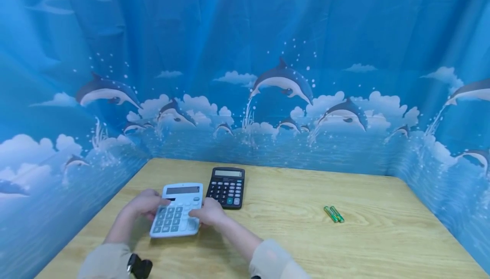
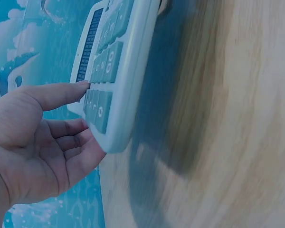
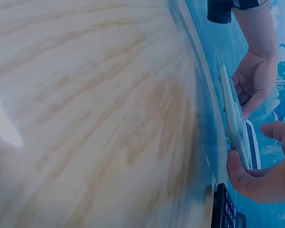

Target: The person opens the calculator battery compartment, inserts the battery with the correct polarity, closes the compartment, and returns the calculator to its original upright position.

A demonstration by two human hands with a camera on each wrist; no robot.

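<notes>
Head view: white calculator [image 1: 183, 204] tilted above the wood-grained bench [image 1: 275, 240].
Left grip [image 1: 147, 205] and right grip [image 1: 211, 213] pinch its smooth, rounded sides, nearly closed; "0" and "00" read on grey keys [image 2: 102, 110]. Black calculator [image 1: 229, 177] lies just beyond; two green cylindrical batteries [image 1: 330, 214] well apart.

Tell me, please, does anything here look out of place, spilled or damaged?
Nothing visible looks spilled or damaged. Only the two green batteries seem slightly odd: they lie loose on the table, off to the right, apart from the white calculator and the black calculator.
</notes>
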